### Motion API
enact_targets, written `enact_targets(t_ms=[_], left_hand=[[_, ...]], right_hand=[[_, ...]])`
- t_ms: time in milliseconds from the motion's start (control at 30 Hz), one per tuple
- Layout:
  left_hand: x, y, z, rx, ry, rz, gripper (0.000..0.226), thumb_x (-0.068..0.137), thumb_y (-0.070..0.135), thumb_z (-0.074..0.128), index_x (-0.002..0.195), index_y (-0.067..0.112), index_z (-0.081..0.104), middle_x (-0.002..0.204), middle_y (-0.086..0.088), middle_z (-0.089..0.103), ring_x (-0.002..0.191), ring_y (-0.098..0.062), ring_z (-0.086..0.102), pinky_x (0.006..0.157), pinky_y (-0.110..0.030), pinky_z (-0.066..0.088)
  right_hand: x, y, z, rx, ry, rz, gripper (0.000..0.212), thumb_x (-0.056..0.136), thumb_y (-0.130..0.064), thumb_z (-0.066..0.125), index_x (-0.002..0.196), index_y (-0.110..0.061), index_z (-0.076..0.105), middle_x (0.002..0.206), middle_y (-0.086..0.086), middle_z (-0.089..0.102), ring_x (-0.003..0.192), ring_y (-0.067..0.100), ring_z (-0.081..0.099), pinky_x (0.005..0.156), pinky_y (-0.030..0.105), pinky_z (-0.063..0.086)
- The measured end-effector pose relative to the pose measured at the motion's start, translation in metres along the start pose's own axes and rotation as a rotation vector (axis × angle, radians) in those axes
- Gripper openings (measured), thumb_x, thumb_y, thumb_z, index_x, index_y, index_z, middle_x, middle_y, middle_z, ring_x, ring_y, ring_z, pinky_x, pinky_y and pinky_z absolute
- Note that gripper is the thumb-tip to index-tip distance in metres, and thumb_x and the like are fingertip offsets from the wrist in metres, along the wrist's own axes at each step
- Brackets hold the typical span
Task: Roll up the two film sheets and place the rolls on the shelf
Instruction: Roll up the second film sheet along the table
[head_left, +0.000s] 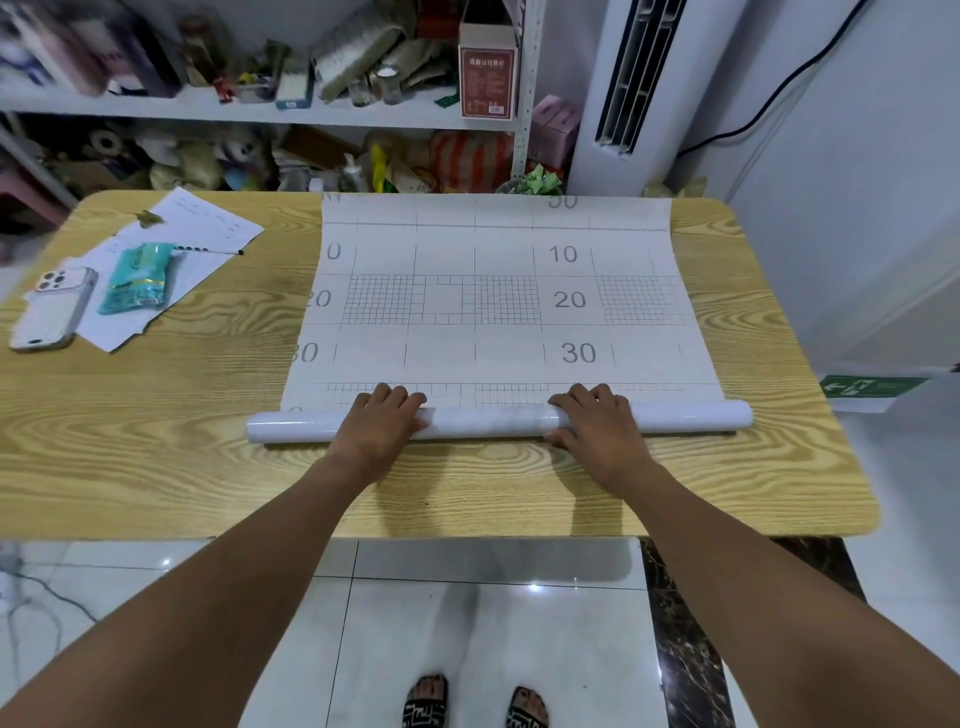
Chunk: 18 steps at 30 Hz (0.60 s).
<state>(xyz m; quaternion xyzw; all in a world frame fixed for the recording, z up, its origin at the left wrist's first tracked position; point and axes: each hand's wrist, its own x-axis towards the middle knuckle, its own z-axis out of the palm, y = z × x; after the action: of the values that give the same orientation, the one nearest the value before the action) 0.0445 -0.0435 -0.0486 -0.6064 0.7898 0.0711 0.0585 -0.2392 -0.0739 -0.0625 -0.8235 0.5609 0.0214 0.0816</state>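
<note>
Near the front edge of the table (156, 441), about midway along it, your left hand (382, 418) and right hand (597, 421) lie palm down on the roll (493, 418), well apart from each other. Both forearms reach forward almost straight, wrists low over the wood.

Left hand: fingers curled over the top of the roll, tips touching the flat part of the film sheet (498, 291) just beyond it. Right hand: same pose, thumb tucked against the near side of the roll (left thumb not clearly visible). Grip, both sides: closed around the roll, holding nothing else.

Roll position: parallel to the front edge, both ends sticking out past your hands, the right end nearer the table's right edge. The unrolled part of the film sheet lies flat, printed grid and the numbers 10, 20, 30 facing up, and runs to the back edge.

Back left corner: papers (208, 228) with a pen (208, 250) and a green packet (137, 278) on them; a white phone (54, 309) lies touching the papers, near the left edge.

Behind the table: shelf (208, 106), crowded with boxes and clutter.
</note>
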Motion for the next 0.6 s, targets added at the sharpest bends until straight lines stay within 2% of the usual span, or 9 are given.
enact_targets(t_ms=[133,233,300,433,600], left_hand=[[0.0018,0.0012,-0.0007,0.012,-0.038,-0.038,0.059,0.091,0.051,0.039,0.136,0.013,0.029,0.131,-0.006,0.044,0.119,-0.025,0.037,0.096,-0.037,0.032],[0.0029,0.0012,0.0016,-0.043,-0.065,-0.066,0.072,0.084,0.055,0.050,0.138,0.014,0.025,0.132,-0.005,0.044,0.119,-0.025,0.037,0.097,-0.039,0.033],[0.0028,0.0018,0.0009,-0.038,-0.061,-0.058,0.069,0.084,0.053,0.053,0.136,0.017,0.027,0.130,-0.004,0.043,0.117,-0.024,0.038,0.095,-0.038,0.034],[0.0027,0.0033,0.0001,-0.047,-0.035,-0.031,0.051,0.085,0.044,0.055,0.127,0.019,0.039,0.123,-0.004,0.044,0.109,-0.025,0.042,0.090,-0.038,0.037],[0.0033,0.0027,0.0013,-0.081,-0.028,-0.022,0.045,0.088,0.041,0.051,0.125,0.019,0.041,0.120,-0.004,0.044,0.105,-0.024,0.043,0.088,-0.037,0.038]], right_hand=[[-0.0023,-0.0033,-0.0020,0.042,0.015,0.024,0.052,0.092,-0.040,0.049,0.137,-0.018,0.036,0.128,0.002,0.053,0.111,0.027,0.046,0.095,0.041,0.034],[-0.0022,-0.0037,-0.0017,0.030,0.012,0.023,0.042,0.093,-0.041,0.047,0.127,-0.015,0.043,0.121,0.002,0.056,0.107,0.026,0.048,0.094,0.041,0.034],[-0.0014,-0.0039,-0.0012,0.018,0.010,0.022,0.037,0.094,-0.043,0.045,0.118,-0.015,0.047,0.114,0.002,0.058,0.103,0.026,0.048,0.092,0.042,0.035],[0.0002,-0.0034,-0.0001,-0.012,0.046,0.010,0.032,0.095,-0.038,0.045,0.115,-0.014,0.050,0.113,0.003,0.057,0.103,0.026,0.048,0.089,0.042,0.037],[0.0004,-0.0015,0.0010,-0.063,0.152,-0.006,0.028,0.088,-0.033,0.060,0.104,-0.011,0.063,0.107,0.008,0.060,0.095,0.033,0.053,0.079,0.046,0.042]])
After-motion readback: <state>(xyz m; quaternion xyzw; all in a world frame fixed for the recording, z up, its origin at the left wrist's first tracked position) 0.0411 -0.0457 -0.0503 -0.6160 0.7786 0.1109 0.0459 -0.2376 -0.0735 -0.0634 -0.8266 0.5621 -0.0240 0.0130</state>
